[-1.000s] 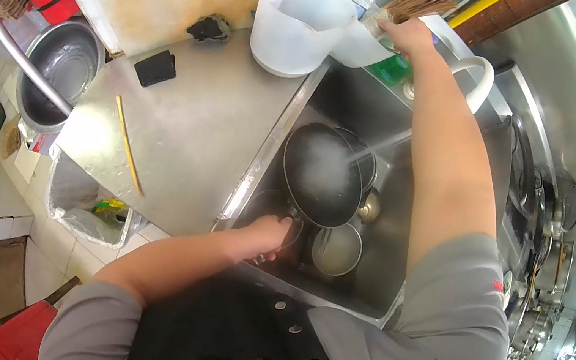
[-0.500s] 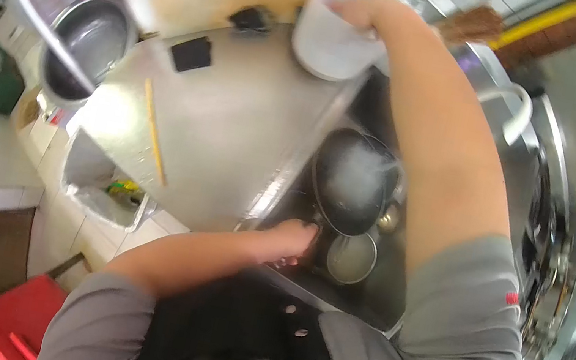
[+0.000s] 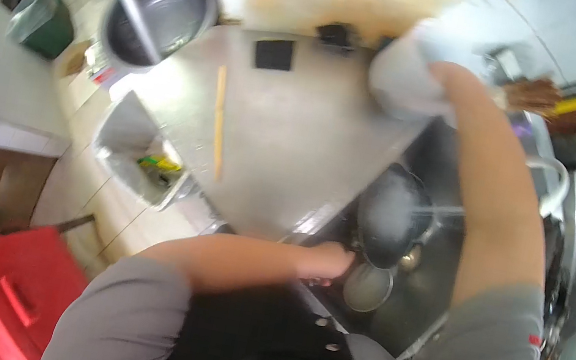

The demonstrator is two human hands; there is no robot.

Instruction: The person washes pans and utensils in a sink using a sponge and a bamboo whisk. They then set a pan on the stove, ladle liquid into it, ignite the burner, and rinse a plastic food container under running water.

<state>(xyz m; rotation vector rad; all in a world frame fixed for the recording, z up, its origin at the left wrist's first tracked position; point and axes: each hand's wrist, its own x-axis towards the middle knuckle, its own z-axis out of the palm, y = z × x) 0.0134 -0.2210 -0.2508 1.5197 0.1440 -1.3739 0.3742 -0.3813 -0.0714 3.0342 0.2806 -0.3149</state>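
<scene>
My left hand (image 3: 326, 262) is closed at the near end of a dark wok (image 3: 376, 246), around its handle. Pale, cloudy water fills the wok, and a thin stream enters it from the right. The wok is in a metal sink (image 3: 410, 309), beside a round metal bowl or strainer (image 3: 367, 288) and a small shiny rounded piece (image 3: 410, 259). Up at the back, my right hand (image 3: 446, 78) reaches to a white bucket (image 3: 397, 76) on the steel counter. Blur and the bucket hide its fingers.
A wooden stick (image 3: 219, 122) and a black square (image 3: 274, 54) lie on the steel counter (image 3: 294, 143). A lined bin (image 3: 110, 141) and a red box (image 3: 25, 295) stand at left. A large metal basin (image 3: 160, 11) is behind; a white curved pipe (image 3: 557, 185) is right.
The view has swung left, so everything sits farther right. My left hand stays at the wok handle. My right hand stays at the bucket, seemingly less deep over its rim.
</scene>
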